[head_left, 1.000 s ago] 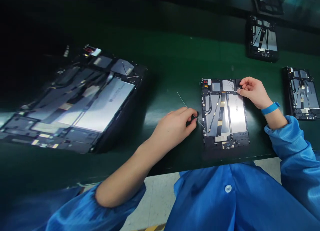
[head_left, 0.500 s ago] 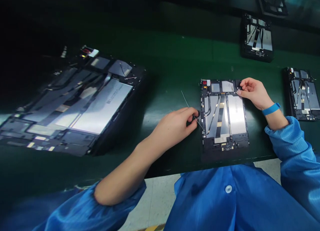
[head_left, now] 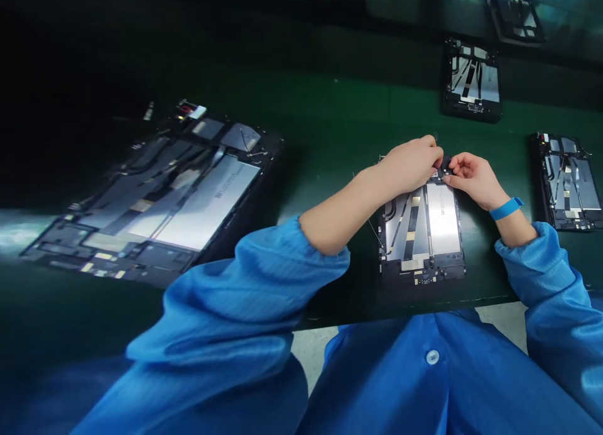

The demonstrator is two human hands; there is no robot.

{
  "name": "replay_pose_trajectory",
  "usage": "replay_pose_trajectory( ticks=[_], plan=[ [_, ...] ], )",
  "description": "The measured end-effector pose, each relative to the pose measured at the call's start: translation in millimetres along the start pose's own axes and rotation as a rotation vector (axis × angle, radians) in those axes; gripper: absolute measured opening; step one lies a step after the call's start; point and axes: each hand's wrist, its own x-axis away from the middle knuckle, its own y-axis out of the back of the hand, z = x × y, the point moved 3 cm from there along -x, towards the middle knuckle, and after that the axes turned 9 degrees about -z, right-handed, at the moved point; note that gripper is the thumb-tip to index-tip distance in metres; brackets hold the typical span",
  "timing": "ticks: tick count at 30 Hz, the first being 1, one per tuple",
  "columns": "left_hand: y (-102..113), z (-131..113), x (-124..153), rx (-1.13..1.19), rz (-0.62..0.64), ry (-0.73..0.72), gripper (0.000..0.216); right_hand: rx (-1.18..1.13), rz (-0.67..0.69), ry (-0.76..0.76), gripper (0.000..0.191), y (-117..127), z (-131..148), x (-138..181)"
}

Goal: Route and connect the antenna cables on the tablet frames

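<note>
Opened black-framed device (head_left: 421, 240): silver panels (head_left: 443, 216), dark ribbon cables (head_left: 413, 221) exposed; flat on green table (head_left: 325, 130), near front edge.

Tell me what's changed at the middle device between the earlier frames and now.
The left hand let go of the thin wire by the left edge of the open device and moved away from the body and rightward, to the far right corner. The right hand stayed at that corner; the device stayed put.

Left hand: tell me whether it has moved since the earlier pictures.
Yes: the left hand went up and rightward, from left of the open device to over its upper part.
</note>
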Motion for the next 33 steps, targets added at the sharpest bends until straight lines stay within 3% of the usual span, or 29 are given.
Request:
replay_pose_trajectory(
  ticks=[9, 18, 33],
  plan=[
    [8, 11, 14, 0.089, -0.030, -0.094, 0.023, 0.004, 0.010, 0.014, 0.028, -5, -2, 1],
    [9, 7, 12, 0.097, -0.030, -0.059, 0.022, 0.052, 0.003, 0.033, 0.023, -9, 3, 1],
    [3, 6, 7, 0.089, -0.008, -0.033, 0.021, -0.060, 0.037, -0.016, 0.033, -6, -1, 0]
  ],
)
